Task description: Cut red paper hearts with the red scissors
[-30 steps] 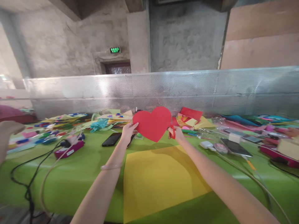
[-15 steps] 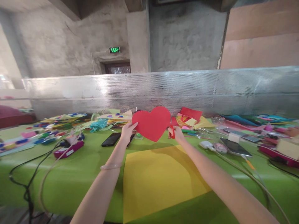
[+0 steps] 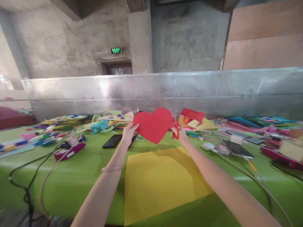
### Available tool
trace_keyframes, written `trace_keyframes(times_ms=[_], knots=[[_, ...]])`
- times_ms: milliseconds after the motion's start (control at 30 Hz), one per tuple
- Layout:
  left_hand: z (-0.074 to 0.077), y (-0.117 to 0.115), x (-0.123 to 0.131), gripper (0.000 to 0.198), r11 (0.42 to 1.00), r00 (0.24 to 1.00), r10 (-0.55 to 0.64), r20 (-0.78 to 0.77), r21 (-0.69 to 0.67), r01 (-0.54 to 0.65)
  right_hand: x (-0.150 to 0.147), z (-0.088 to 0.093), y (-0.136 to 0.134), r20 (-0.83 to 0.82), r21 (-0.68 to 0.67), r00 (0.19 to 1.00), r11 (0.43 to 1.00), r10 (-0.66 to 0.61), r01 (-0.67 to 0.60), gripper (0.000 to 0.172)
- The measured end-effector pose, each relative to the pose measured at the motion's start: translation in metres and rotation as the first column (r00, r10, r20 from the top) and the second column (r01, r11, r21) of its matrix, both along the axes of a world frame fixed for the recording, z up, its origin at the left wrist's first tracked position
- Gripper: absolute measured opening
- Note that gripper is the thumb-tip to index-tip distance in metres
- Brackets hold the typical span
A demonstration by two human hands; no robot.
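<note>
A red paper heart [image 3: 153, 125] is held up in front of me, its face toward me. My left hand [image 3: 129, 130] pinches its left edge between thumb and fingers. Red-handled scissors [image 3: 175, 130] are in my right hand [image 3: 180, 134], with the blades pointing up just beside the heart's right edge. Whether the fingers of that hand also touch the heart is hard to make out. Below both hands a large yellow sheet of paper [image 3: 161, 183] lies on the green tablecloth [image 3: 94, 186].
Two dark phones [image 3: 112, 141] lie left of and behind my left hand. Purple power strips [image 3: 69, 151] with cables stand at both sides. Chargers [image 3: 209, 147] and a tablet-like device [image 3: 238, 148] lie right. Coloured paper scraps [image 3: 197, 118] line a perforated metal barrier [image 3: 165, 90].
The scissors have turned slightly in my right hand and stand a little further from the heart's right edge. The heart and my left hand have barely shifted left.
</note>
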State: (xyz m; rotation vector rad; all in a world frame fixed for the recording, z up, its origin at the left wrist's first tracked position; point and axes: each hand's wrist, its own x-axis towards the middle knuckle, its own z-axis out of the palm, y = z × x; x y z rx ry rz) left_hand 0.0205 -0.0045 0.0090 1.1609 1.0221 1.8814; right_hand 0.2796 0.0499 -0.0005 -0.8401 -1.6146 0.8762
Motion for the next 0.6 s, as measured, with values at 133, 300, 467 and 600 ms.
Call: trace_keyframes(times_ms=[133, 300, 467, 600], knots=[[-0.0002, -0.0004, 0.0001, 0.042, 1.0, 1.0, 0.003, -0.01, -0.003, -0.003, 0.0027, 0.0029, -0.0008, -0.011, 0.004, 1.0, 1.0, 0.017, -0.017, 0.034], [-0.0005, -0.0004, 0.0, 0.042, 1.0, 1.0, 0.003, -0.02, -0.001, -0.003, 0.0022, 0.0029, -0.0032, 0.017, -0.013, 0.999, 0.999, 0.051, -0.051, 0.033], [-0.0006, 0.0, -0.0004, 0.041, 1.0, 1.0, 0.0, -0.016, 0.003, 0.0, 0.002, 0.0003, -0.002, 0.027, -0.025, 0.997, 0.997, 0.07, -0.069, 0.029], [-0.0009, 0.0004, -0.0008, 0.04, 1.0, 1.0, -0.001, -0.011, 0.006, 0.001, 0.0023, 0.0008, 0.0001, 0.036, -0.038, 0.997, 0.997, 0.075, -0.073, 0.028]])
